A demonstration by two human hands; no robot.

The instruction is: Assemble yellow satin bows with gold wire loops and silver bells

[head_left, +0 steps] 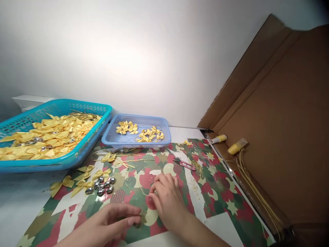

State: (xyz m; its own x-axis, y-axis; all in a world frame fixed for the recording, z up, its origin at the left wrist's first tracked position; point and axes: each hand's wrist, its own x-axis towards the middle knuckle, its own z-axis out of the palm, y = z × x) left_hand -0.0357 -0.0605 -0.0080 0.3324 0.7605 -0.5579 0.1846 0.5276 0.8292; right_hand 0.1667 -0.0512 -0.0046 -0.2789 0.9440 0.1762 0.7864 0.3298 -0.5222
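Observation:
My left hand (115, 219) is low in the view, its thumb and fingertips pinched around something small and partly hidden that I cannot make out. To its right, my right hand (168, 199) rests over the patterned sheet with fingers curled. A thin pale-gold cord (142, 191) runs to its thumb and index finger. Beyond my left hand lies a cluster of shiny silver bells (101, 185). Several yellow satin bows (82, 185) are spread beside them. Past the fingers of my right hand lies a pair of pink-handled thread snips (186, 164).
A large turquoise basket (109, 118) heaped with yellow bows stands at left. Behind the sheet sits a smaller blue basket (168, 132) with bows in it. Gold cords (125, 159) lie loose near it. A cardboard wall (280, 113) bounds the right, with hanging gold strands (253, 188).

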